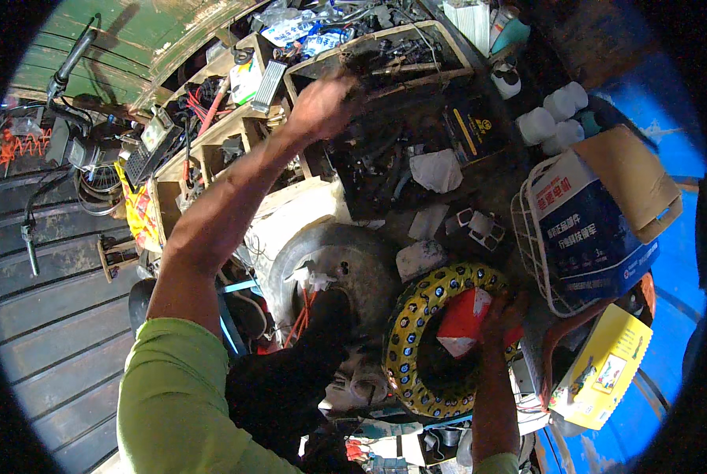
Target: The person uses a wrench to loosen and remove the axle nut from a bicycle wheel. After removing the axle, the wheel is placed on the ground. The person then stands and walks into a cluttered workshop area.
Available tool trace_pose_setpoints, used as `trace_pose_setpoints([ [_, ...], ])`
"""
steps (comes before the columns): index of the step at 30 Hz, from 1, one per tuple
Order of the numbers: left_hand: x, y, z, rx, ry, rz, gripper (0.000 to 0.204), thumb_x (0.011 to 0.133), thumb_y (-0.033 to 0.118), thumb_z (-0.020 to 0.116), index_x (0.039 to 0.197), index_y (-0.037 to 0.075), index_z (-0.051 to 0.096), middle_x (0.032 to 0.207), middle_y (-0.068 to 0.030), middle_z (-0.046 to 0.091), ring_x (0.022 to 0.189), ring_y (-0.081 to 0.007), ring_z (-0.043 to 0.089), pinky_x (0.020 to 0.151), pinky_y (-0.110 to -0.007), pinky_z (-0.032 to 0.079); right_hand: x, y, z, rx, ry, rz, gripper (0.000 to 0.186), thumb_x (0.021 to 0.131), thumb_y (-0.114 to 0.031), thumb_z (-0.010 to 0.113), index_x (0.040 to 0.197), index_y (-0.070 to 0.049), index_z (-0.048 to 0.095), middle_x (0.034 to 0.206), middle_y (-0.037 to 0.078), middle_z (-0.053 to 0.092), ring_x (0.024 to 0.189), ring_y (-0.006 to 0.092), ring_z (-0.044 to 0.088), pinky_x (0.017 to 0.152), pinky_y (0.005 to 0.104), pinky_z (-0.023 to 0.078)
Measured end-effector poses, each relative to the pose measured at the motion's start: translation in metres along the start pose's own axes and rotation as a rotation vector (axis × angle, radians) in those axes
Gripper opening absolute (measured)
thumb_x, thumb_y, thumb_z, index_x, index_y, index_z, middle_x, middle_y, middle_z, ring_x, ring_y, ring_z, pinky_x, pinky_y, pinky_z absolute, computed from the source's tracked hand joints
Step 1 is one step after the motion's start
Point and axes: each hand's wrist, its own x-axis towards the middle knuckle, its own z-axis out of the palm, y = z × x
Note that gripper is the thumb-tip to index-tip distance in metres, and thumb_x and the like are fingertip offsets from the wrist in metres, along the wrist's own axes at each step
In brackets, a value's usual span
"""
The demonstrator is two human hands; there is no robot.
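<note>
My left hand (323,107) reaches out over the front edge of a wooden compartment tray (306,79). Its fingers run into dark shadow and are smeared, so whether they grip anything does not show. Lower right, my right hand (502,320) is in shade, its fingers around a small red and white box (462,320). That box is in front of a tyre wrapped in yellow patterned film (405,347), overlapping its centre hole. Below my left hand, dark small parts (369,158) lie in a shaded area, with a crumpled white piece (436,171) among them.
A grey wheel (333,253) stands mid-view. At right, a blue and brown carton (598,213) sits in a white wire basket (531,237), above a yellow box (606,367). White tubs (555,114) stand at upper right. Handlebars (73,59) jut out at left.
</note>
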Motion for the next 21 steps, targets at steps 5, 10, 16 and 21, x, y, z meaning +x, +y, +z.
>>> trace_pose_setpoints([
  [5, -0.069, -0.005, 0.021, -0.145, 0.147, -0.081, 0.022, 0.093, 0.017, 0.068, 0.112, 0.005, 0.069, 0.113, -0.0193, 0.066, 0.110, -0.0404, 0.062, 0.092, -0.047, 0.053, 0.010, -0.041, -0.025, 0.233, -0.078, 0.086, 0.065, 0.104, -0.045, 0.051, 0.136, 0.012, 0.053, 0.140, 0.033, 0.054, 0.128, 0.0465, 0.053, 0.113, 0.0500, 0.039],
  [10, -0.098, -0.014, 0.047, -0.275, 0.179, -0.095, 0.023, 0.090, 0.014, 0.069, 0.111, 0.005, 0.070, 0.106, -0.0200, 0.066, 0.103, -0.0421, 0.063, 0.087, -0.049, 0.054, 0.015, -0.049, -0.032, 0.439, -0.134, 0.097, 0.062, 0.104, -0.042, 0.051, 0.139, 0.010, 0.050, 0.140, 0.028, 0.056, 0.131, 0.0406, 0.053, 0.114, 0.0474, 0.038],
  [16, -0.112, 0.000, 0.077, -0.369, 0.342, -0.030, 0.023, 0.089, 0.016, 0.071, 0.107, 0.003, 0.068, 0.104, -0.0196, 0.064, 0.102, -0.0418, 0.061, 0.086, -0.051, 0.052, 0.017, -0.065, -0.043, 0.354, -0.101, 0.076, 0.061, 0.104, -0.037, 0.052, 0.139, 0.013, 0.049, 0.143, 0.033, 0.052, 0.134, 0.0435, 0.050, 0.115, 0.0485, 0.036],
  [21, -0.097, 0.010, 0.060, -0.454, 0.361, 0.023, 0.021, 0.089, 0.015, 0.071, 0.105, 0.002, 0.069, 0.104, -0.0207, 0.065, 0.100, -0.0427, 0.062, 0.086, -0.051, 0.052, 0.005, -0.004, -0.006, 0.114, -0.073, 0.146, 0.060, 0.104, -0.036, 0.053, 0.139, 0.014, 0.049, 0.141, 0.035, 0.052, 0.131, 0.0470, 0.050, 0.114, 0.0506, 0.037],
])
